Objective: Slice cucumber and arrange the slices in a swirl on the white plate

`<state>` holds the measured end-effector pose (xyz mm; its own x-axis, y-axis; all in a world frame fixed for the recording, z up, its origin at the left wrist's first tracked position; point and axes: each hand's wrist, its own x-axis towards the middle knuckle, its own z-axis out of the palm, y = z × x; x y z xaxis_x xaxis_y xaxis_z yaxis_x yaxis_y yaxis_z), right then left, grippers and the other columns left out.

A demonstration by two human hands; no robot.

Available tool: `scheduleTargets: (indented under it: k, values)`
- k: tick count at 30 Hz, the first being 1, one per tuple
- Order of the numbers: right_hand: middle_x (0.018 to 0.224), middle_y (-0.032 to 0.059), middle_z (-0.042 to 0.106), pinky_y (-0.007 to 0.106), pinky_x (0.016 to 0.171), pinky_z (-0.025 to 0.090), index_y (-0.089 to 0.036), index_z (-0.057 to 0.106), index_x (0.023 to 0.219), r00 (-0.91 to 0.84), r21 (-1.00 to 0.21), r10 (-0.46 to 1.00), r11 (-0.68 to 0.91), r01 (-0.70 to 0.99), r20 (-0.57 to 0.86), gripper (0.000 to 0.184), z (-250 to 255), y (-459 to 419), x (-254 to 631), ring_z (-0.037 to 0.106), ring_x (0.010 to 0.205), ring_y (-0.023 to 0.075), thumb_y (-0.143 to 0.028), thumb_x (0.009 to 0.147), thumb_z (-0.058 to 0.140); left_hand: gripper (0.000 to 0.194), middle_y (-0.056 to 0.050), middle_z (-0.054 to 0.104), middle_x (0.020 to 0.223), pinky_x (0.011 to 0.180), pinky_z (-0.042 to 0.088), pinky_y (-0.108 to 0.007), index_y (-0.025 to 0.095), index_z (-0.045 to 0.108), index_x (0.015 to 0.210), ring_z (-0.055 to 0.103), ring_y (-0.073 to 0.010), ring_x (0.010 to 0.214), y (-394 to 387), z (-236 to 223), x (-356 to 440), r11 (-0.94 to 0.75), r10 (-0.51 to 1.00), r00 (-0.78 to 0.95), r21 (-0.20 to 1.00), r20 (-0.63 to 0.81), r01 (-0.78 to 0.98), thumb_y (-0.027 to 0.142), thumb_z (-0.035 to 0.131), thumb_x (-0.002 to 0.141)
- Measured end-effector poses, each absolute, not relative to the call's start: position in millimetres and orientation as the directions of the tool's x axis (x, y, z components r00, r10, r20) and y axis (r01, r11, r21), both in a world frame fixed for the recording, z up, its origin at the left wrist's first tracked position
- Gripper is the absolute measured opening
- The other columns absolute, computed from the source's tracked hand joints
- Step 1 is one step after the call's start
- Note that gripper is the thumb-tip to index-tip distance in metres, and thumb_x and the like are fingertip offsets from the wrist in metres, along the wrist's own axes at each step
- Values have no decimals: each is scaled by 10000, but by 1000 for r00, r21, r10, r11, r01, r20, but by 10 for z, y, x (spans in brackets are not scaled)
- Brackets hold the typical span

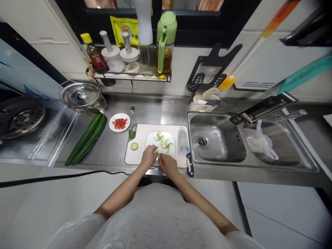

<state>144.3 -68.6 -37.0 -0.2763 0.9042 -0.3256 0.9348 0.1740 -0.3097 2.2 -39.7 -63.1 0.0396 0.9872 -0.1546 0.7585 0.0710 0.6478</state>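
Both hands meet at the near edge of a white square plate (148,139). My left hand (149,157) pinches a pale green cucumber slice at its fingertips. My right hand (168,164) is closed beside it, its fingertips also on a cucumber slice, mostly hidden by the fingers. Thin curved cucumber slices (168,145) are fanned in pinwheel shapes on the plate. Beneath lies a pale cutting board (140,159). A round cucumber slice (134,146) and a cucumber end piece (132,134) sit at its left. The kitchen knife (184,141) lies along its right side.
Two whole cucumbers (86,140) lie at left, near a small plate (111,123) of chopped red pieces and a lidded steel pot (100,103). A double sink (218,162) with a plastic bag (260,140) is at right. Seasoning bottles stand on a wall rack (145,79).
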Motion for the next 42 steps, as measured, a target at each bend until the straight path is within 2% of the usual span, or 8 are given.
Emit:
scheduleTargets:
  k: [10,13,15,19,22,24,31,42]
  values:
    - [1049,66,656,262,720,362,-235,529,1212,-259,-342,906,140,929,-334,349,-341,-672,1446,568,962,189,-374,969,320,167,-20,573,824,764,441,-295,196,605,939,561,-162,795,-406,-573,34,104,987,4,667,-159,738,209,583,774]
    - [1041,78,663,261,729,380,-217,537,1231,-259,-373,923,142,917,-285,369,-336,-674,1461,581,951,189,-366,965,330,156,-17,584,817,762,442,-291,198,615,934,560,-153,767,-408,-498,6,107,990,-15,695,-138,711,227,575,787]
    - [963,83,677,260,717,396,-193,570,1205,-266,-437,947,164,884,-183,376,-313,-691,1498,596,885,181,-353,959,335,149,-14,591,815,738,443,-281,200,622,930,552,-138,719,-417,-435,-46,103,993,-30,726,-113,680,254,564,803]
    - [693,50,635,260,664,423,-159,657,998,-257,-607,954,298,737,157,332,-196,-741,1670,569,665,147,-339,931,387,166,-18,599,802,689,441,-260,198,631,898,532,-123,658,-474,-336,-248,109,993,-112,769,-49,629,313,527,840]
    - [613,19,577,259,618,426,-173,644,823,-152,-648,928,349,677,341,250,-88,-742,1867,520,578,126,-328,895,461,190,-11,589,754,677,431,-249,202,624,851,532,-129,671,-536,-345,-471,157,974,-225,759,-14,632,341,495,857]
    - [630,16,577,256,603,428,-177,628,809,-68,-655,915,334,678,397,208,-45,-713,2008,507,564,119,-316,882,491,193,-4,585,729,670,426,-246,203,619,838,531,-132,671,-568,-391,-634,201,956,-292,752,-11,628,347,490,855]
    - [616,-4,549,251,600,425,-163,634,885,29,-624,906,266,735,422,207,-129,-596,2293,501,562,124,-332,876,515,213,-27,608,788,723,428,-279,199,634,881,546,-153,700,-585,-563,-1071,370,887,-460,651,-35,663,361,506,831]
    - [622,-1,567,250,607,426,-172,644,896,-27,-628,936,257,735,351,254,-194,-619,2137,526,578,130,-371,886,487,315,-56,588,872,752,439,-309,198,618,1026,578,-197,807,-512,-652,-1053,441,883,-456,526,-110,727,406,573,794]
